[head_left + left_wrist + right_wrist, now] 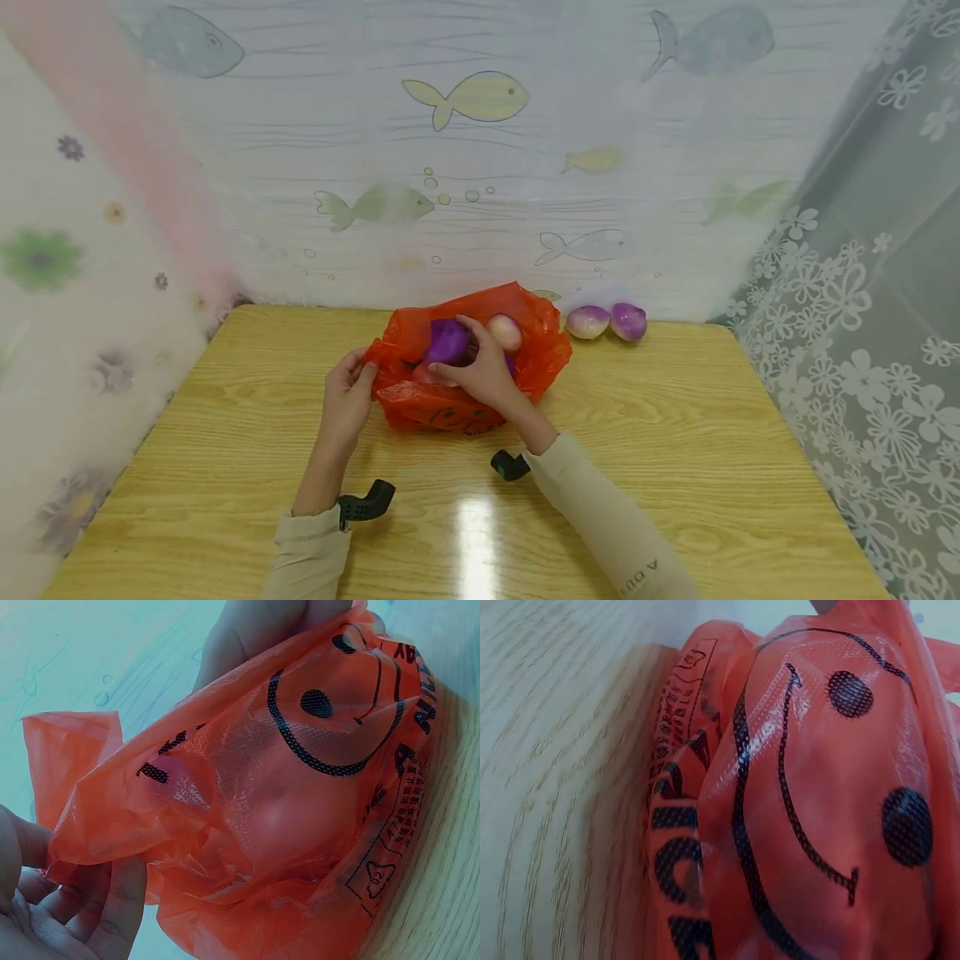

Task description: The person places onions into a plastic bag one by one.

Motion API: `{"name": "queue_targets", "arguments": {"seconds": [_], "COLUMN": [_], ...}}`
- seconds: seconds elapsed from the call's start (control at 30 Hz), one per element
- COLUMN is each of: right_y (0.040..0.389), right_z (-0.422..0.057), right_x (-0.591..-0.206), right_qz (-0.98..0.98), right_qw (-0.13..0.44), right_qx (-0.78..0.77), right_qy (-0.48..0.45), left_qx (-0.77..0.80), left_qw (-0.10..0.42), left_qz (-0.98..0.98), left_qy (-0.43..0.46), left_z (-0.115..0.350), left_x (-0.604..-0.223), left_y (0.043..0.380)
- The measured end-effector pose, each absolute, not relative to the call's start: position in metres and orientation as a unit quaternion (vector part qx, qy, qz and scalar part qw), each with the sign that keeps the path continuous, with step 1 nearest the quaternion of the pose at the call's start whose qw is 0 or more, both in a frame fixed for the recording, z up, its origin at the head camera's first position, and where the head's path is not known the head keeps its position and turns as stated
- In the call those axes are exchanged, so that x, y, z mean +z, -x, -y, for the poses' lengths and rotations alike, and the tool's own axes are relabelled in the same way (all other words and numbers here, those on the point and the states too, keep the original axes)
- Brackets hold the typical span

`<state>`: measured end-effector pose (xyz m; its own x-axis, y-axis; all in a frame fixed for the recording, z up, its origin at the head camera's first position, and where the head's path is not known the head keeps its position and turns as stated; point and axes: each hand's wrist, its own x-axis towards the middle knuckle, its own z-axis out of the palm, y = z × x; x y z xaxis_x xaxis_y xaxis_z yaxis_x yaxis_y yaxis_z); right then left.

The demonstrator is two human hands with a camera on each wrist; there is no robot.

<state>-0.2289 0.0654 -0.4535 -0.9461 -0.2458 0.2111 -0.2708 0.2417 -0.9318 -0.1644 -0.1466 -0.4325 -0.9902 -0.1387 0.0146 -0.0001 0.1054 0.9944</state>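
A thin red plastic bag [420, 404] with a black smiley print lies open on the table, round vegetables inside it. At its left edge my left hand [349, 392] pinches the plastic between thumb and fingers; the left wrist view shows these fingers [124, 900] at the bag's rim. My right hand [483, 367] reaches in over the near side, thumb and fingers round a deep purple, onion-like vegetable [447, 340]. Beside that hand sits a pale, purple-tinged vegetable [505, 332]. More pieces are partly hidden by the plastic. The bag's printed side [810, 787] fills much of the right wrist view.
Two purple-and-white onion-like vegetables, a paler one [587, 322] and a more purple one [628, 322], lie right of the bag by the table's back edge. Behind the wooden table [675, 467] hangs a fish-print curtain [480, 167]. Dark wrist devices [367, 502] sit at both cuffs.
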Motion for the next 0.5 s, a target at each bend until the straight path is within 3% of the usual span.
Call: {"name": "queue_targets", "arguments": {"seconds": [0.5], "right_y": [0.233], "right_z": [-0.047], "right_x": [-0.453], "right_qz": [0.781], "right_qw": [-0.041], "right_qx": [0.588], "right_qy": [-0.207], "left_qx": [-0.674], "left_qw": [0.051], "left_qz": [0.736], "left_qy": [-0.047], "left_z": [0.148], "left_x": [-0.43], "left_y": [0.163]}}
